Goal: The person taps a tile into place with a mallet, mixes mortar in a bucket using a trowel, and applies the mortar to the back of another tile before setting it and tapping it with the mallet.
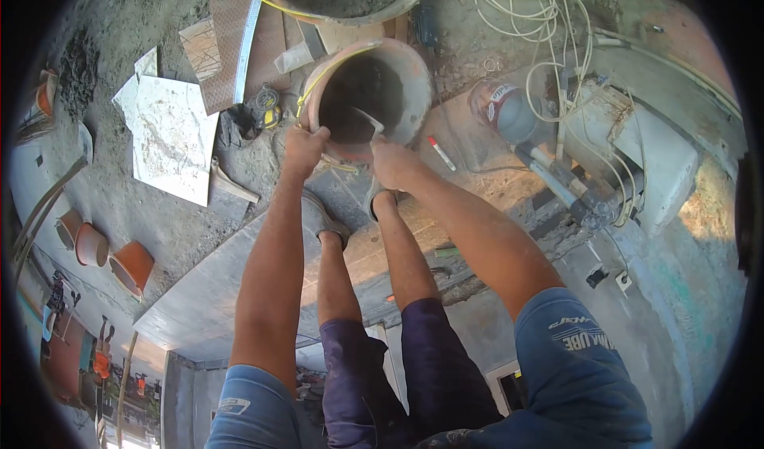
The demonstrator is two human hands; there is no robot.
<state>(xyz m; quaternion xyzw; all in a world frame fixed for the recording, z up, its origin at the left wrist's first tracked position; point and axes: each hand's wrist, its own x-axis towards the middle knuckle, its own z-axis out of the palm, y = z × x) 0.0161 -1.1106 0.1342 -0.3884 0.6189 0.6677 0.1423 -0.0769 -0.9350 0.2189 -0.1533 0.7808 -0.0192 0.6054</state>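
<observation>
A bucket [418,91] of dark, wet cement mix [358,99] stands tilted in front of my feet, with a yellow rope handle [318,81] along its rim. My left hand [305,151] is closed on the bucket's near left rim, close to the rope's end. In my right hand [394,163], over the near right rim, is a trowel [368,119]. Its pale bent neck shows above the mix; the blade is hidden. Beyond this bucket is a second, larger bucket [342,15] holding grey mix.
A red-capped marker [442,153] and a clear plastic container [505,111] lie on the right, near a coiled cable [525,11]. White broken board [171,131] and a tape measure [268,108] are left. Several orange buckets [131,266] stand below, past a ledge.
</observation>
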